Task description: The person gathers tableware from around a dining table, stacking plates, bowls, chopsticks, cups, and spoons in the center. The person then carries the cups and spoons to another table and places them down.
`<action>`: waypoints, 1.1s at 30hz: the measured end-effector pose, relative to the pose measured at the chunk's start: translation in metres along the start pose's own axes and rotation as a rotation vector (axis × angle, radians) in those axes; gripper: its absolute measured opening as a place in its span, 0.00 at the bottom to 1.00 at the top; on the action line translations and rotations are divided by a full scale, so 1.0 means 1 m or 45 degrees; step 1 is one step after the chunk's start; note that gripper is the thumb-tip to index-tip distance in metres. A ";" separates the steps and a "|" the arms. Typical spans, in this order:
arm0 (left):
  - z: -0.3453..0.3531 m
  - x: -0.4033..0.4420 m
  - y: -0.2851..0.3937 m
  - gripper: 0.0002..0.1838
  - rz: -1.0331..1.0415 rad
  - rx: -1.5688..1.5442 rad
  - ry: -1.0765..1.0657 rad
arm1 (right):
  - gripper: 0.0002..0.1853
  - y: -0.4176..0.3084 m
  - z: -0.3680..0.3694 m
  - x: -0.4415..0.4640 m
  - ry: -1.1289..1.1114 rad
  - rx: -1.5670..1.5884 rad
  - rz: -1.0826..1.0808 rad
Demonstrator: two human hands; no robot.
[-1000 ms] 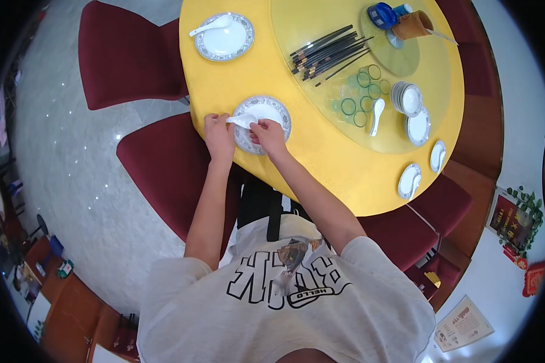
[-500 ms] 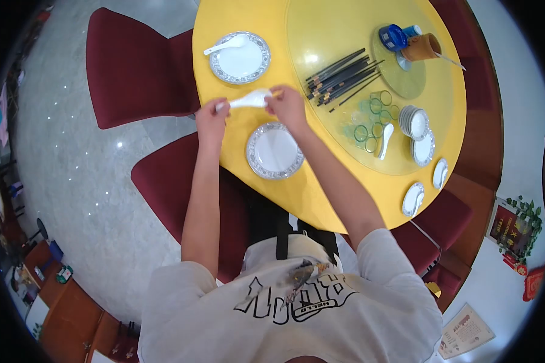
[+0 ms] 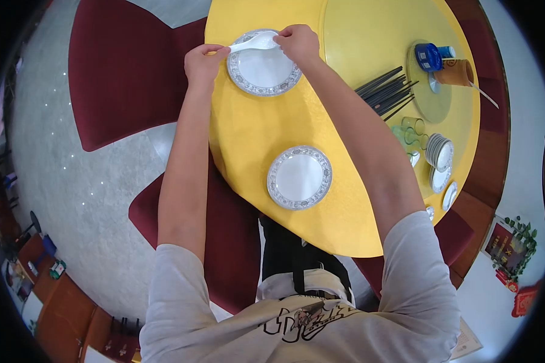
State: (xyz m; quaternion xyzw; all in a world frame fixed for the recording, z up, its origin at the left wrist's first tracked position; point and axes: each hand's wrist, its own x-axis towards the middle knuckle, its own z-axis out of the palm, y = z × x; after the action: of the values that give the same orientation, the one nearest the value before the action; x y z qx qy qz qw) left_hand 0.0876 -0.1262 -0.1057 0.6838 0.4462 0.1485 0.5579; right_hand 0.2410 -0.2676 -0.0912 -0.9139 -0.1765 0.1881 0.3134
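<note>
A white spoon (image 3: 255, 42) spans the far patterned plate (image 3: 264, 68), across its upper part. My left hand (image 3: 204, 63) pinches the handle end at the plate's left edge. At the bowl end, the fingers of my right hand (image 3: 298, 45) are closed on the spoon. Whether a second spoon lies beneath it, I cannot tell. Nearer my body, a second patterned plate (image 3: 300, 178) lies with nothing on it.
The yellow table (image 3: 254, 133) carries black chopsticks (image 3: 386, 94), glasses (image 3: 412, 130), stacked small dishes (image 3: 440, 152), a blue container (image 3: 428, 57) and a brown pot (image 3: 455, 72), partly behind my right arm. Dark red chairs (image 3: 124, 72) stand at the left.
Both hands have carried the spoon from the near plate to over the far plate, where another spoon lay before. The near plate now has no spoon. The view has shifted.
</note>
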 end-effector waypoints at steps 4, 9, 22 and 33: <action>0.005 0.008 0.000 0.09 0.024 0.002 -0.047 | 0.10 0.002 0.001 0.002 0.067 -0.044 -0.024; 0.003 0.011 -0.003 0.09 -0.051 -0.010 -0.095 | 0.11 0.003 0.005 0.005 0.041 -0.041 -0.010; -0.013 -0.040 0.024 0.11 -0.076 -0.109 -0.061 | 0.05 0.005 -0.008 -0.051 0.225 0.166 -0.112; 0.057 -0.289 0.022 0.09 -0.234 -0.109 -0.950 | 0.10 0.142 -0.174 -0.319 0.225 0.414 0.312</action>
State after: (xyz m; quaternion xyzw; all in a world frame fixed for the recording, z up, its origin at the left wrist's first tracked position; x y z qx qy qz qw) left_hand -0.0237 -0.3854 -0.0198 0.6240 0.2656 -0.1426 0.7209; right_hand 0.0730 -0.6013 0.0201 -0.8789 -0.0035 0.1700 0.4457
